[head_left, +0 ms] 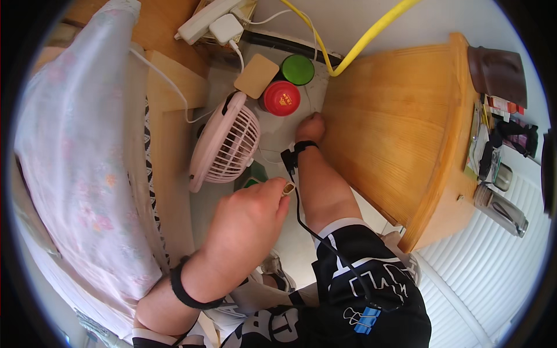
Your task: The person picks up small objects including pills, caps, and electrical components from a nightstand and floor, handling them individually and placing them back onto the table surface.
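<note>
My left hand is closed in front of the pink fan, with a small pale piece with a brownish end pinched at its thumb and fingertips. The kind of piece cannot be made out. Further off, my right hand is down low beside the wooden cabinet. Its fingers are curled, and whatever they hold is hidden. A thin pale cord runs down close to that hand. Near it stand a red-lidded container, a green-lidded one and a tan square-topped one.
A bed with a floral sheet lines the left side. A white power strip with a plugged-in adapter lies at the far end. A yellow hose loops against the wall. Behind my left hand stands a green box.
</note>
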Demonstrator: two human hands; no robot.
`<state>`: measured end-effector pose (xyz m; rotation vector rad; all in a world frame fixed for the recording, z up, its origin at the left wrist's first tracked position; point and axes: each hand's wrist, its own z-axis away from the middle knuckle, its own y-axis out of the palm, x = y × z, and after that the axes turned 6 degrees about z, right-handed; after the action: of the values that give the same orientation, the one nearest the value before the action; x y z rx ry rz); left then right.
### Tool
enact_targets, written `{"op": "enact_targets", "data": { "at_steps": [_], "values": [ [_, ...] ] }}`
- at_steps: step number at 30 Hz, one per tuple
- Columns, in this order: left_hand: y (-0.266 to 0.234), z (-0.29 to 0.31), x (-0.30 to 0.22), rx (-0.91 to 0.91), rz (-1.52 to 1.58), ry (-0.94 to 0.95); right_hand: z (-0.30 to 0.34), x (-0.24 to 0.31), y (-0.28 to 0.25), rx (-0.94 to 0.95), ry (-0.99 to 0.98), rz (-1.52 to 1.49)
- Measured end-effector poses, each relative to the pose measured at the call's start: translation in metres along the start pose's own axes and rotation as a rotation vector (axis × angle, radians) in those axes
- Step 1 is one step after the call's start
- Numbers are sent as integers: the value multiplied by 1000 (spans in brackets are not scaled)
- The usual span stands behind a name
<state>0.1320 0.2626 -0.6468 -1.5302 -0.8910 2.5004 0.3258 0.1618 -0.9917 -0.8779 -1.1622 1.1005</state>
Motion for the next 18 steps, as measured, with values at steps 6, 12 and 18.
{"op": "enact_targets", "data": {
  "at_steps": [6,12,18],
  "values": [
    [-3,0,0,-3,-22,52,-5,6,-2,63,38,3],
    [0,1,3,-23,8,56,-5,11,-2,98,114,-2],
    [0,0,0,-13,20,34,-8,1,3,39,91,-13]
  ]
}}
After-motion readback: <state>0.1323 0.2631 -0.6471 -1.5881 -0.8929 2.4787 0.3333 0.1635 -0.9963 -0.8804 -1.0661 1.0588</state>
